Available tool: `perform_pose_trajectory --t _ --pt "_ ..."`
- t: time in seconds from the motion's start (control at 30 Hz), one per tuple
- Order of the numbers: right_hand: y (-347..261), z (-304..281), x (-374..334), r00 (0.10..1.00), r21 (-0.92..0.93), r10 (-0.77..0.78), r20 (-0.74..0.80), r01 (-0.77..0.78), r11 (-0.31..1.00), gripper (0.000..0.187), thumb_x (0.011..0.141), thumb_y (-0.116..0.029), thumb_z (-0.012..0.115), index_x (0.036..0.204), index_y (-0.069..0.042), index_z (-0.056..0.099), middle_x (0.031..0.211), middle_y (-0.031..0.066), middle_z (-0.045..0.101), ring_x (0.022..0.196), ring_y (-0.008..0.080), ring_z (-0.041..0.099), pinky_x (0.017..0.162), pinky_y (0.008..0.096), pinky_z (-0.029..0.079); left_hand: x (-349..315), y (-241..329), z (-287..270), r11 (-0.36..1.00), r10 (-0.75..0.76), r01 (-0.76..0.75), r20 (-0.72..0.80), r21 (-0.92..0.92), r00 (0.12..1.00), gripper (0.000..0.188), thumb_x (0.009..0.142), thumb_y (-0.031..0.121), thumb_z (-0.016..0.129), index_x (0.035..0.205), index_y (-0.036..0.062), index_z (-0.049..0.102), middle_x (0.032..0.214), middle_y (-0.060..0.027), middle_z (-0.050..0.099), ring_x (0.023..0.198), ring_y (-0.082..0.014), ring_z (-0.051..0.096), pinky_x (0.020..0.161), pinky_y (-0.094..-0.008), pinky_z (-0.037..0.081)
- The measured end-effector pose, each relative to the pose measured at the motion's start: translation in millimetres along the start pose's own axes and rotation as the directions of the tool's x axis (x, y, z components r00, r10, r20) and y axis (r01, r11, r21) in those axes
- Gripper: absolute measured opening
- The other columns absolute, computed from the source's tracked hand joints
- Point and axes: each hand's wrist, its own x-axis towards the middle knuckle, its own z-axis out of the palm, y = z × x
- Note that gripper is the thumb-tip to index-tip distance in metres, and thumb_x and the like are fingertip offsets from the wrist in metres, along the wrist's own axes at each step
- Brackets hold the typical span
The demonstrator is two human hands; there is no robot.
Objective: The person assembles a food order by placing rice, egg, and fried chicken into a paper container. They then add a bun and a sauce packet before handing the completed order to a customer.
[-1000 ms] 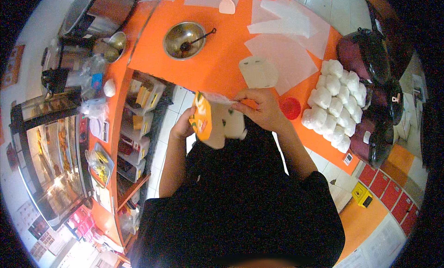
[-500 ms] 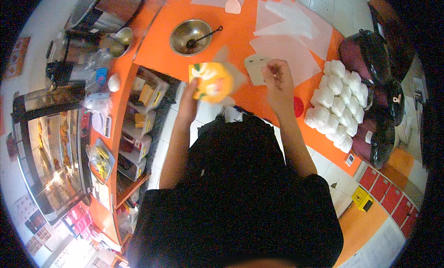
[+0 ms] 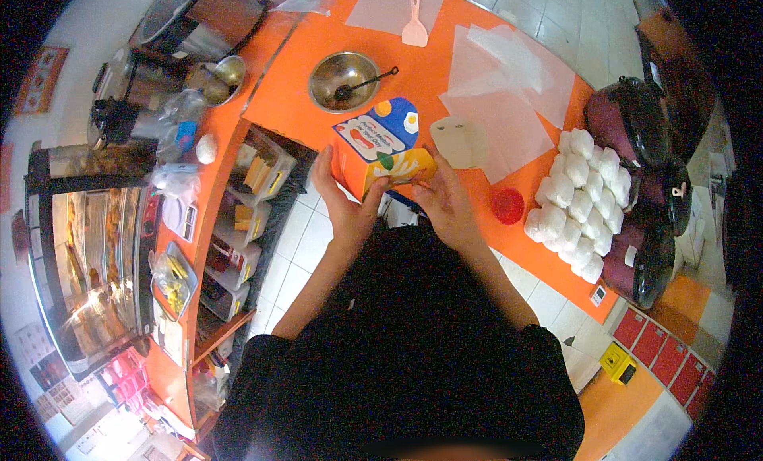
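Observation:
Between my two hands is a small cardboard food box [image 3: 381, 163], orange and yellow with a blue top flap that stands up at the far side. My left hand [image 3: 346, 211] grips its left side, thumb on the near face. On the other side my right hand [image 3: 447, 203] closes around the right near corner. Just right of the box, a pale flat piece with two small slots [image 3: 459, 141] lies on the orange table [image 3: 429, 71]. Beyond the box sits a steel bowl [image 3: 330, 71] with a dark ladle [image 3: 367, 83] resting in it.
Translucent sheets [image 3: 509, 135] and a pink spatula [image 3: 414, 28] lie farther back. A red round item [image 3: 506, 205] is by the table's near edge. Several white bundles [image 3: 584, 191] fill the right end, beside dark pots [image 3: 628, 119]. A lit glass display case [image 3: 91, 262] stands left.
My right hand has come left from over the pale piece and joined my left hand on the box. The box, blurred before, now shows its shape and raised blue flap.

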Motion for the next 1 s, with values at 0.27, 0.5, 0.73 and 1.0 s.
perform_pose_trajectory --t 0.27,0.5,0.73,1.0 --pt "3 -5 20 0.971 -0.663 0.194 -0.140 -0.237 0.710 0.024 0.094 -0.014 0.069 0.110 0.003 0.062 0.094 0.0096 0.069 0.086 0.0182 0.068 0.078 0.0303 0.055 -2 10 -2 0.990 0.077 -0.084 0.065 0.110 0.995 0.098 0.073 0.027 0.091 0.145 -0.0013 0.030 0.140 -0.0263 0.036 0.132 -0.0419 0.037 0.111 -0.0486 0.033" --pt "23 1 5 0.998 -0.380 0.063 -0.012 -0.063 0.923 0.027 0.095 -0.018 0.067 0.110 0.004 0.064 0.098 0.0134 0.071 0.085 0.0180 0.069 0.076 0.0306 0.055 0 -11 -7 0.997 -0.048 0.048 0.003 0.065 0.999 0.096 0.077 0.028 0.087 0.148 0.0058 0.027 0.140 -0.0248 0.036 0.133 -0.0368 0.038 0.110 -0.0486 0.035" --pt "57 -45 28 0.991 -0.546 0.081 0.106 -0.010 0.838 0.031 0.097 -0.025 0.064 0.116 -0.001 0.064 0.109 0.0155 0.071 0.091 0.0235 0.069 0.076 0.0365 0.056 -19 -22 -12 0.560 -0.421 0.643 0.488 -0.523 0.764 0.087 0.089 0.023 0.078 0.152 0.0087 0.019 0.134 -0.0192 0.049 0.125 -0.0289 0.051 0.104 -0.0442 0.047" --pt "71 -34 25 0.997 -0.325 0.065 0.032 -0.051 0.944 0.028 0.089 -0.012 0.072 0.112 -0.003 0.058 0.102 0.0063 0.066 0.093 0.0178 0.065 0.083 0.0330 0.054 -22 -20 -24 0.533 -0.292 0.643 0.593 -0.550 0.750 0.093 0.086 0.018 0.079 0.154 0.0083 0.017 0.144 -0.0154 0.046 0.133 -0.0279 0.048 0.111 -0.0457 0.042"
